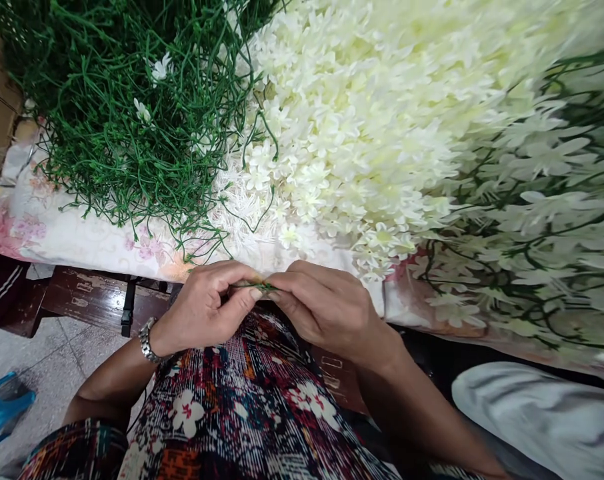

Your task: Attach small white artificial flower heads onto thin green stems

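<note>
Opening onto floor (77, 340) at eight o'clock; bordered by bench (99, 243) edge at nine, green stems (132, 133) at eleven. Near that edge, pinching green sprig (267, 287) in fingers of left hand (209, 300) and right hand (332, 303); hemmed by white blossoms (357, 133) at one.

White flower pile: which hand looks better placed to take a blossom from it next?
Probably the right hand: it is nearer the white flower pile, while the left hand is nearer the green stems. Both hold a small green piece, though.
</note>
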### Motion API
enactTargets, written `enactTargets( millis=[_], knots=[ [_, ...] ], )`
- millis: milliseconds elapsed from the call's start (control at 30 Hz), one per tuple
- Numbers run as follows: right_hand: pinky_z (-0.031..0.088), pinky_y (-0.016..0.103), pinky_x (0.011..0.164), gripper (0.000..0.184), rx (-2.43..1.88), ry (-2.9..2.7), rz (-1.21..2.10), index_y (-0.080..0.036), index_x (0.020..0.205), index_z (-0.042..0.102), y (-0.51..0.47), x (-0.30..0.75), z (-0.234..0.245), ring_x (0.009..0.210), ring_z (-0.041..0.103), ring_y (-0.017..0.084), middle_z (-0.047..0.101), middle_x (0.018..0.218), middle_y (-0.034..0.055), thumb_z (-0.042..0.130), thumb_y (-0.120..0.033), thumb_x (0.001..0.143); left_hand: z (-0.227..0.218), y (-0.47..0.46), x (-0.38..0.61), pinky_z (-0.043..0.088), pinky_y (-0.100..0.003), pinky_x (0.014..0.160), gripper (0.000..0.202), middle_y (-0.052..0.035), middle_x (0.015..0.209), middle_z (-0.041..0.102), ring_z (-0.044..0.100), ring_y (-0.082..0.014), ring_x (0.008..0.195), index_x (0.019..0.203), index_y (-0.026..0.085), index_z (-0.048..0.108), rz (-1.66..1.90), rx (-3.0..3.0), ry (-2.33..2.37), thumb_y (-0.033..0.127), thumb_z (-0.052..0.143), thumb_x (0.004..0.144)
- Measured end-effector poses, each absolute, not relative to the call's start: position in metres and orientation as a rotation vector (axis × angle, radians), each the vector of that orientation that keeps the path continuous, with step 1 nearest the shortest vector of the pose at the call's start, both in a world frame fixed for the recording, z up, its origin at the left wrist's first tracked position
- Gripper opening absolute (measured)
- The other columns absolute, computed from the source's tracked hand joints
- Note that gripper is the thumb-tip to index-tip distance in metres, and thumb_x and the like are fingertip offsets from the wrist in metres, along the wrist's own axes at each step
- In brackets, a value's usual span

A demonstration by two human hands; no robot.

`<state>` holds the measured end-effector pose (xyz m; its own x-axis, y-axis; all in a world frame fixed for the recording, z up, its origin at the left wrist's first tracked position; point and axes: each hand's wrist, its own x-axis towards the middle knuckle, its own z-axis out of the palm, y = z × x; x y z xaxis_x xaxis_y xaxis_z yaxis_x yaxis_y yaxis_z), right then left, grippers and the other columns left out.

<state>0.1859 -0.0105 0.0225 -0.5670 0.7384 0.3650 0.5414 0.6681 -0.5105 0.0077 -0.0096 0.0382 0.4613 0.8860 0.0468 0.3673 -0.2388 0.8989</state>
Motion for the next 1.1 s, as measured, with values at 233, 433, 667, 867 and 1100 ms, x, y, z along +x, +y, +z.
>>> enactTargets(
  millis=[233,433,667,867,1100],
  knots=[
    [0.042,0.025,0.066,0.016,-0.968,-2.266,0.685,-0.014,0.093,0.048,-0.009,0.182,0.022,0.074,0.049,0.012,0.055,0.079,0.0056,0.048,-0.019,0.077,0.031,-0.011,0.010,0.038,-0.022,0.057,0.008,0.0009,0.061,0.050,0.045,-0.0086,0.060,0.072,0.014,0.054,0.847,1.947,1.138,0.014,0.047,0.076],
    [0.040,0.022,0.061,0.024,-0.969,-2.103,1.109,-0.014,0.091,0.049,-0.006,0.184,0.029,0.068,0.049,0.010,0.053,0.076,0.0033,0.049,-0.034,0.077,0.035,-0.012,0.013,0.039,-0.030,0.068,0.009,-0.0031,0.071,0.053,0.045,-0.0131,0.071,0.069,0.014,0.052,0.813,2.239,1.188,0.011,0.045,0.074],
    [0.034,0.019,0.055,0.012,-0.943,-2.019,1.306,-0.014,0.072,0.047,-0.007,0.184,0.022,0.058,0.041,0.006,0.045,0.063,-0.0018,0.045,-0.023,0.079,0.033,-0.014,0.012,0.035,-0.022,0.054,0.010,0.0016,0.060,0.043,0.039,-0.0083,0.057,0.068,0.014,0.046,0.706,2.103,1.005,0.008,0.040,0.072],
    [0.030,0.017,0.050,0.011,-0.900,-1.990,1.326,-0.014,0.071,0.047,-0.011,0.184,0.022,0.052,0.035,0.004,0.040,0.058,-0.0043,0.043,-0.021,0.080,0.034,-0.012,0.008,0.030,-0.018,0.047,0.004,0.0048,0.056,0.039,0.034,-0.0053,0.050,0.070,0.014,0.048,0.620,1.774,0.939,0.014,0.046,0.073],
    [0.025,0.016,0.044,0.019,-0.832,-1.837,1.597,-0.015,0.063,0.042,-0.016,0.181,0.016,0.048,0.028,0.003,0.034,0.054,-0.0065,0.048,-0.027,0.077,0.036,-0.013,0.006,0.032,-0.018,0.050,0.011,0.0030,0.057,0.046,0.038,-0.0054,0.052,0.064,0.013,0.051,0.602,1.746,0.843,0.010,0.046,0.073]
  ],
)
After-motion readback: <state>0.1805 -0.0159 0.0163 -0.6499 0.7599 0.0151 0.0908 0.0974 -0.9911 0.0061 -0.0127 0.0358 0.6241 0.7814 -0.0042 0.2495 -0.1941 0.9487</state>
